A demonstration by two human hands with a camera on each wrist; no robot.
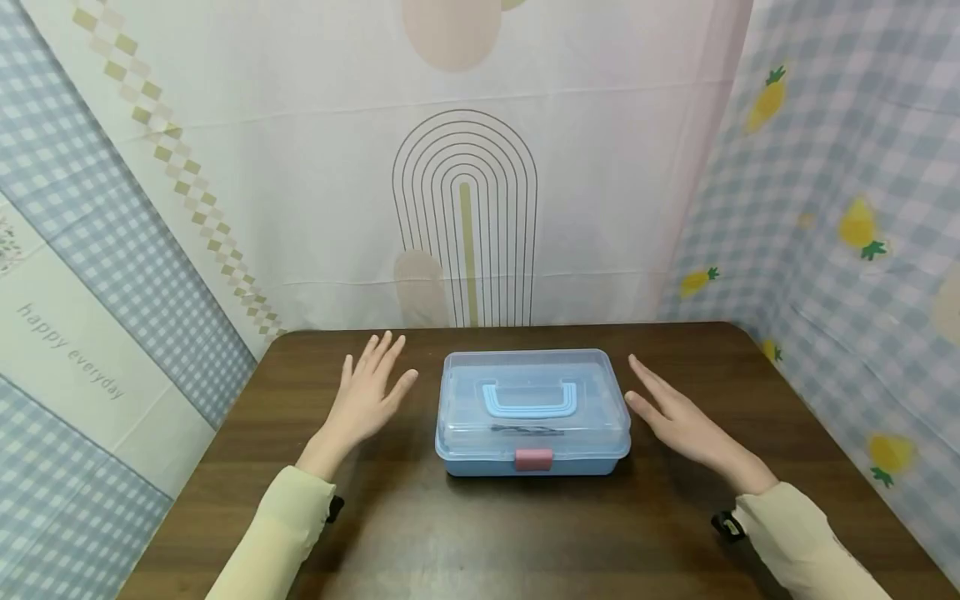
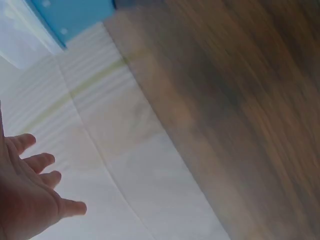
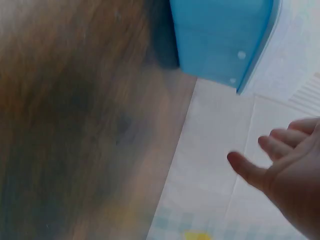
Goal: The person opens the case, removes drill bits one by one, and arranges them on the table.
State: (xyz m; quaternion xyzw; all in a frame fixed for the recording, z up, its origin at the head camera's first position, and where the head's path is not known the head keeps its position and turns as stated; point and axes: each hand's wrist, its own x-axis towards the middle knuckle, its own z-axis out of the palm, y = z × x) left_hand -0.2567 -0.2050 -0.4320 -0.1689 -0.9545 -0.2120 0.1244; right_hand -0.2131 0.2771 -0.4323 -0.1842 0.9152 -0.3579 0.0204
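A blue plastic storage box (image 1: 480, 467) with a see-through lid (image 1: 465, 383) sits on the table, its lid down. On the lid lies a light blue handle (image 1: 531, 410), and a pink latch (image 1: 533, 459) marks the front. Something dark and thin (image 1: 525, 430) shows through the lid near the front. My left hand (image 1: 367, 398) is held to the left of the box, fingers spread and nothing in it. Close by the box's right side, my right hand (image 1: 682, 423) has straight fingers and is likewise bare. Both wrist views show the box's blue side wall (image 2: 82, 17) (image 3: 220, 40) apart from the fingers.
The dark wooden table (image 1: 487, 542) reaches back to a patterned white cloth (image 1: 322, 208). Blue checked cloth with pineapples (image 1: 817, 192) hangs along the right, and more checked cloth (image 1: 97, 192) covers the left. Each wrist wears a black band (image 1: 727, 525) at the sleeve.
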